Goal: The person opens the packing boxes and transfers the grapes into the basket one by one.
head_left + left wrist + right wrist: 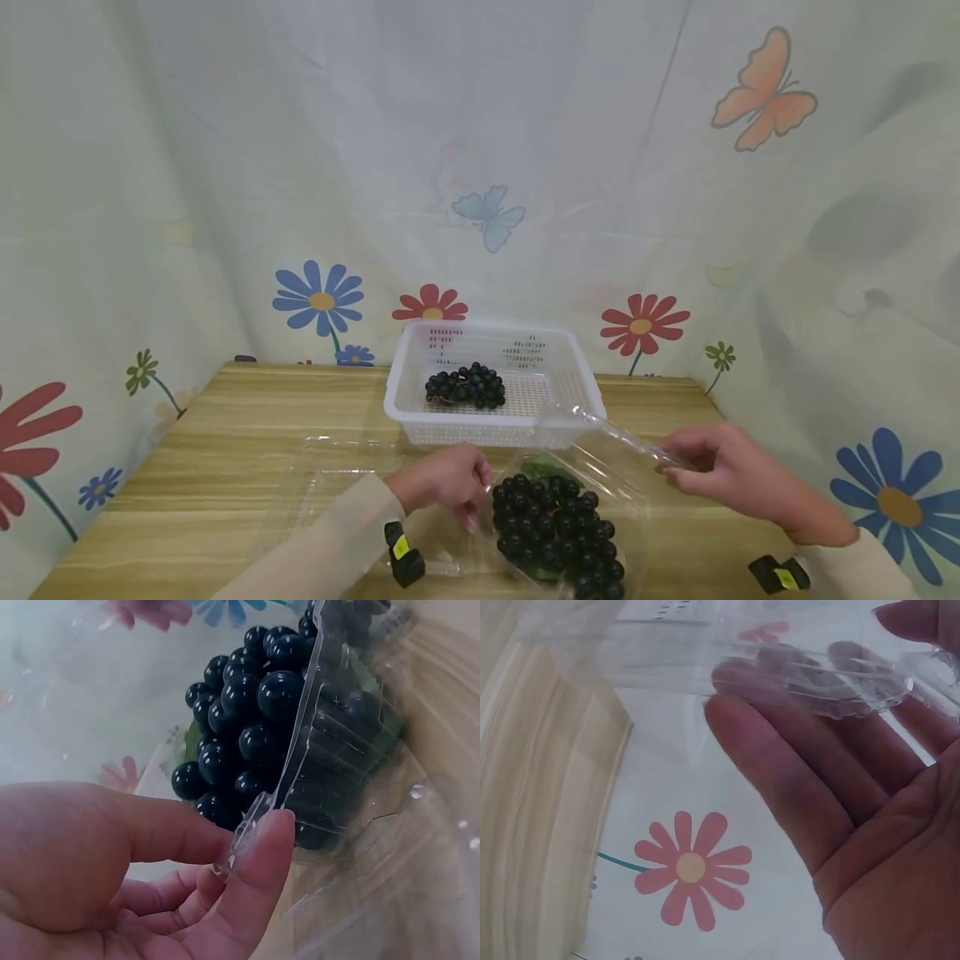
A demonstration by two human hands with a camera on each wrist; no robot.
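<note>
My left hand (453, 483) pinches the edge of a clear plastic box (300, 742) between thumb and fingers. A bunch of dark grapes (555, 525) with a green leaf (546, 471) lies in this box. On the box's right, my right hand (723, 471) holds the edge of a clear plastic lid (622, 435), raised at a slant above the grapes. In the right wrist view several fingers (780, 765) extend under and behind the see-through lid, and the thumb (907, 621) is on its other side.
A white perforated basket (491, 435) stands at the back of the wooden table (195, 475), with a smaller bunch of dark grapes (467, 386) inside. Another clear plastic container (318, 483) lies by my left forearm. A flower-printed curtain (375, 150) hangs close behind the table.
</note>
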